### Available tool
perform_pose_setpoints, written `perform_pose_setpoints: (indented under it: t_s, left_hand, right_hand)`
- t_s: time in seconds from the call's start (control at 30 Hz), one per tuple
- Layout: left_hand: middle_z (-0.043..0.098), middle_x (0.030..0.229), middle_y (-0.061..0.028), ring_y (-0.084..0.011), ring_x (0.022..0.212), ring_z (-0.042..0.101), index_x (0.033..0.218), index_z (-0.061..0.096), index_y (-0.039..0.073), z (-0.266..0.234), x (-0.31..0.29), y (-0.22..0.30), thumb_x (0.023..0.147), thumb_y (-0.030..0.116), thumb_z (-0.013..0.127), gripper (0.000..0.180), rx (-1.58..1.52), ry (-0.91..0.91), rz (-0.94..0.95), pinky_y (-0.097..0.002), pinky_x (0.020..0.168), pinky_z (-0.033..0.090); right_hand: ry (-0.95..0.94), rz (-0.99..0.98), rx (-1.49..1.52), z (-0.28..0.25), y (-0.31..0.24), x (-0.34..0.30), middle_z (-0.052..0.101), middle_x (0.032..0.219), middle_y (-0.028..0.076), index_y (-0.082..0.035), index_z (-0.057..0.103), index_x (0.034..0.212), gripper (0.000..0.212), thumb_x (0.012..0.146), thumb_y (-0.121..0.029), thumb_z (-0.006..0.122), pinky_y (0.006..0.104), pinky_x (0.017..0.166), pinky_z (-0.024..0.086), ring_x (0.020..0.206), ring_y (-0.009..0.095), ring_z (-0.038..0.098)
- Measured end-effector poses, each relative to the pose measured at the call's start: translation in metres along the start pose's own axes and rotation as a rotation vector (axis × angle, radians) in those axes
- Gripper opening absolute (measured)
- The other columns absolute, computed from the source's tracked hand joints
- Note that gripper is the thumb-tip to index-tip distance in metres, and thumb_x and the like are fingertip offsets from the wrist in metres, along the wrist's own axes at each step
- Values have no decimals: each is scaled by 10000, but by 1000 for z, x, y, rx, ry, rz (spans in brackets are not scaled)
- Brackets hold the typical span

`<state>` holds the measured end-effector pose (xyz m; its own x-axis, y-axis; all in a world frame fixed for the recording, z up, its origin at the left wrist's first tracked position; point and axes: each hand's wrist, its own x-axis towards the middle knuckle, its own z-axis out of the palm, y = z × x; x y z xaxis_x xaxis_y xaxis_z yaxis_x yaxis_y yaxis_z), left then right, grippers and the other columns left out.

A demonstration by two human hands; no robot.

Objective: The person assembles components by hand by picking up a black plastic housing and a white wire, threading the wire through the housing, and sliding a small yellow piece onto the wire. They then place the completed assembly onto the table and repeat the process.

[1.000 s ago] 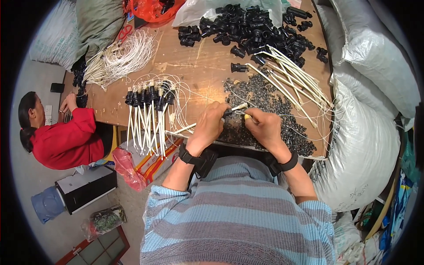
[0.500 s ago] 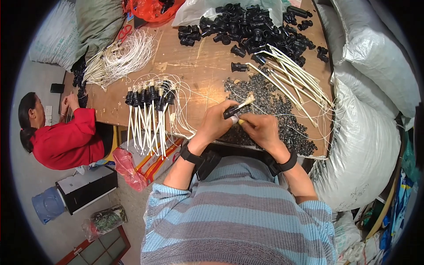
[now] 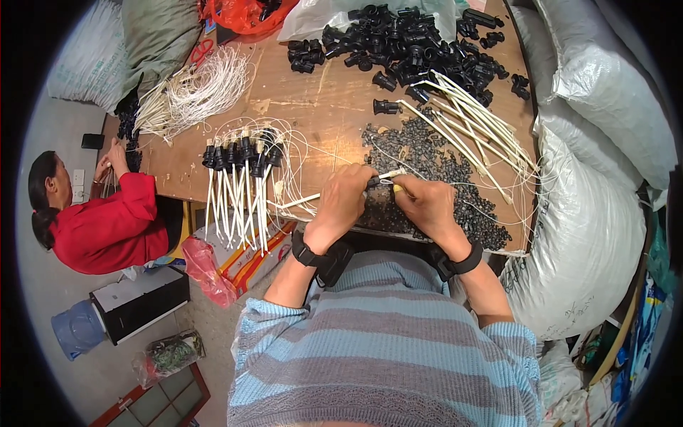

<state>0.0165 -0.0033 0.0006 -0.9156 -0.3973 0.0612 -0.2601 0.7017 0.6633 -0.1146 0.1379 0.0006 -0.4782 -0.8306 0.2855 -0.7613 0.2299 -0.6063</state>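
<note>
My left hand [image 3: 343, 199] is closed around a black lamp socket [image 3: 373, 182], mostly hidden by the fingers. A white sleeved lead [image 3: 300, 201] juts out on the left side of that hand, and a pale tip [image 3: 391, 174] shows beyond the socket. Close beside it, my right hand [image 3: 428, 206] pinches a thin white wire [image 3: 386, 181] at the socket; something yellow is at its fingertips. Under both hands spread many small black parts [image 3: 455, 206]. To the left lies a bunch of black sockets with white leads [image 3: 242, 160], their ends hanging over the table edge.
Loose black sockets [image 3: 413, 50] are heaped at the back of the table [image 3: 313, 92]. White sleeved leads [image 3: 477, 135] lie at right, a white wire bundle [image 3: 213, 92] at far left. Large white sacks [image 3: 583, 235] border the right side. A person in red [image 3: 107, 220] works at left.
Both hands have turned, and the socket has gone lower and flatter in my left grip. The white lead now shows left of that hand. The person at left has raised their hands slightly.
</note>
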Motion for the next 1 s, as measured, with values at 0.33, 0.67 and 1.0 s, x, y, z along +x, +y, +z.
perform_pose_setpoints:
  t_s: [0.33, 0.67, 1.0]
  left_hand:
    - [622, 1008, -138, -281, 968, 599, 1133, 577, 17, 7, 0, -3, 747, -91, 562, 401, -346, 11, -125, -347, 846, 457]
    - [609, 981, -159, -343, 973, 575, 1105, 569, 12, 2, 1, -4, 695, -117, 550, 431, -47, 37, -5, -389, 855, 452]
    - [585, 943, -162, -373, 970, 541, 1046, 584, 42, 4, 1, 4, 677, -100, 562, 396, 52, -39, 55, -438, 834, 437]
  right_hand:
    - [-64, 63, 140, 5, 0, -5, 621, 627, 96, -129, 720, 887, 134, 758, -104, 692, 331, 477, 457, 525, 251, 614]
    - [15, 4, 48, -5, 4, -1, 620, 622, 99, -126, 722, 886, 152, 740, -93, 693, 333, 474, 458, 519, 245, 615]
    - [-33, 22, 97, 4, 2, -3, 615, 626, 112, -108, 711, 863, 108, 757, -99, 691, 337, 487, 464, 529, 264, 611]
